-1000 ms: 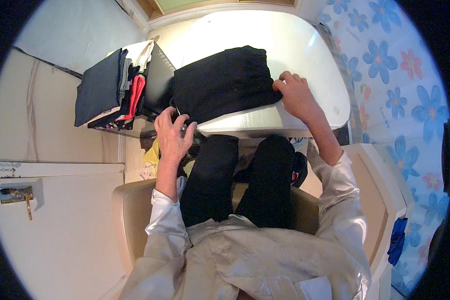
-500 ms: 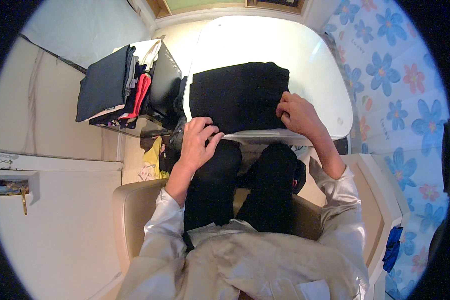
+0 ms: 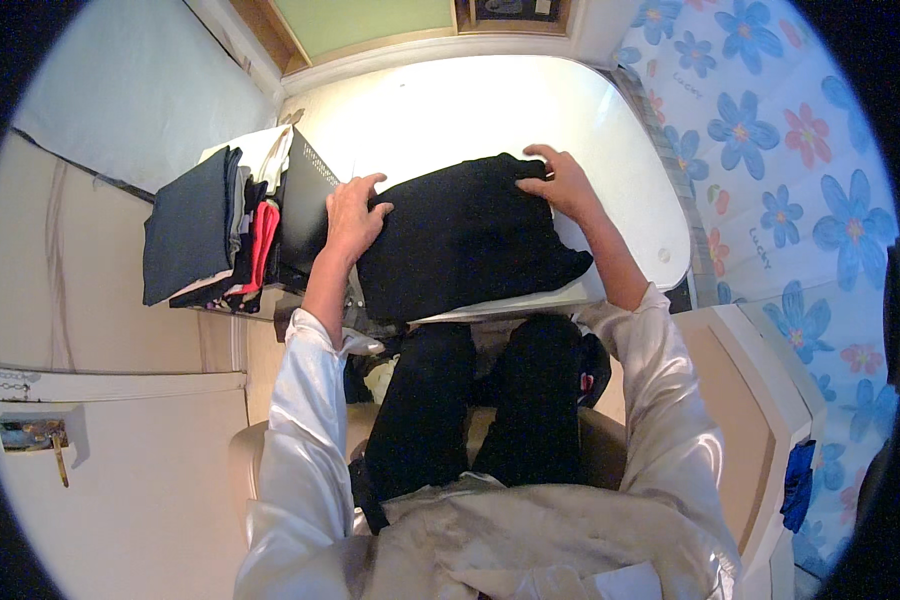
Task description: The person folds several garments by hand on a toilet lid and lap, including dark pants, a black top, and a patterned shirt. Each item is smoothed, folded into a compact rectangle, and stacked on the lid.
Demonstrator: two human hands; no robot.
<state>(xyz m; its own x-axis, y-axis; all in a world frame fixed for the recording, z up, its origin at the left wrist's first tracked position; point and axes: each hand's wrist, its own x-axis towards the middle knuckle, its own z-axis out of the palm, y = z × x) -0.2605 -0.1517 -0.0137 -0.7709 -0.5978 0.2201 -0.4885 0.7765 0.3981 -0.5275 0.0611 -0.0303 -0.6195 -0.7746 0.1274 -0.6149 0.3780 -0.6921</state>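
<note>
A folded black garment (image 3: 460, 245) lies on the white table (image 3: 630, 190) before me, its front edge at the table's near rim. My left hand (image 3: 355, 215) is at its far left corner, fingers apart, with the fingertips beside the cloth. At the far right corner my right hand (image 3: 560, 180) has its thumb on the fabric and its index finger stretched past the edge. The fingers are spread, and no cloth is visibly pinched. The lower right part of the garment bulges out to one side. Which kind of garment it is, I cannot tell.
To the left, a stack of folded clothes (image 3: 195, 230) in dark, red and white rests on a black perforated box (image 3: 305, 195). A flower-patterned curtain or sheet (image 3: 770, 200) hangs at the right. My black-clad legs (image 3: 420, 400) are below the table's near edge.
Both hands have moved from the garment's near side to its far corners, and their fingers have spread. The garment's right side has shifted and bulges lower down. The whole view has tilted slightly.
</note>
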